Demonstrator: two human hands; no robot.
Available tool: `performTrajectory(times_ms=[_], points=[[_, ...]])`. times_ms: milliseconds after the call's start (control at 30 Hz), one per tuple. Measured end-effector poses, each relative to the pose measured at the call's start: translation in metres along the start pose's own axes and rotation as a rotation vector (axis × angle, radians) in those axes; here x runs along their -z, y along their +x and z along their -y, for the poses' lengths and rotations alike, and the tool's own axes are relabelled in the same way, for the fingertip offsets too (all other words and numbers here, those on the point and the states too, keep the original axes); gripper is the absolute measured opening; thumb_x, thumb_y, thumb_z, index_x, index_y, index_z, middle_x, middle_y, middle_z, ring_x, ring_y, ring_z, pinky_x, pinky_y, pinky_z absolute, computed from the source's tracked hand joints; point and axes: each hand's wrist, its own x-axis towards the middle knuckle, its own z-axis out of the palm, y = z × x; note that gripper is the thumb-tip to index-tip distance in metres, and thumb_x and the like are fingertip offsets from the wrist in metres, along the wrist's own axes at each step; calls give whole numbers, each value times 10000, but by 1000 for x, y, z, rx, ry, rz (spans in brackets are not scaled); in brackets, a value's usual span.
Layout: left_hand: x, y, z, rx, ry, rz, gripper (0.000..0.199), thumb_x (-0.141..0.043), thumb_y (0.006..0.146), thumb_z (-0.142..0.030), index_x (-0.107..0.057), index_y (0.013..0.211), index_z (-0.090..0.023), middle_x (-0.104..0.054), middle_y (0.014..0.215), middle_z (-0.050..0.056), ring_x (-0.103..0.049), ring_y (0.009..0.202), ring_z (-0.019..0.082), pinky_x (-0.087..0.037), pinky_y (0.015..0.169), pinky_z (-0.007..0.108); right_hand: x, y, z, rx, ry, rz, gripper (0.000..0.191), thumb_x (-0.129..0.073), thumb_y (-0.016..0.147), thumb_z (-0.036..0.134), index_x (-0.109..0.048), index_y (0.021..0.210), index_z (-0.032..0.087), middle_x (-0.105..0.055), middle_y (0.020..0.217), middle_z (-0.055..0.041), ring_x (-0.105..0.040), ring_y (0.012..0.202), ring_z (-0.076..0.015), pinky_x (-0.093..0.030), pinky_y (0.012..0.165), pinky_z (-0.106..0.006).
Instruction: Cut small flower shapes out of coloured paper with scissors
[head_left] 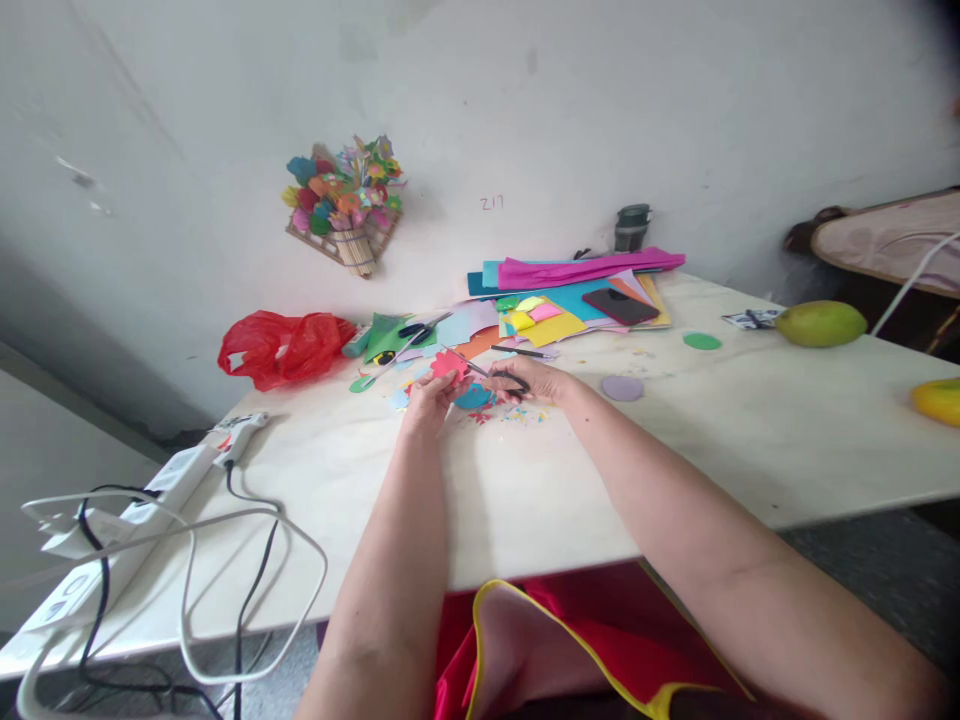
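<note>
Between the fingers of my left hand (427, 402) is a red paper flower (449, 366) with a scalloped edge. My right hand (536, 380) is closed round the black handles of a pair of scissors (512, 382), whose blades point left toward the flower. Whether the blades touch the paper I cannot tell. Below the hands lie a blue paper circle (474, 397) and small red and coloured paper scraps (481, 414). A purple paper circle (622, 388) lies to the right of my right hand.
Coloured paper sheets (555, 328), a phone (619, 306) and a second pair of scissors (414, 332) lie behind the hands. A red plastic bag (283, 345) and a power strip (127, 540) with cables are left; a green fruit (821, 324) sits right. Paper flowers (345, 195) hang on the wall.
</note>
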Motion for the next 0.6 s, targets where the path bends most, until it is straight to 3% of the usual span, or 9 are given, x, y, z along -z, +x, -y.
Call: performTrajectory(times_ms=[600], points=[[-4,-3,-3,-18,-3,-45,215,-875,560,-224,-707,675,-154,-719,678,35,-741,721,213,-609,903,411,-4,-5,11,-19,20,1,299,-730,828,297,-546,645,148,-481,429,58,-372,356,-44,-276,365,-173]])
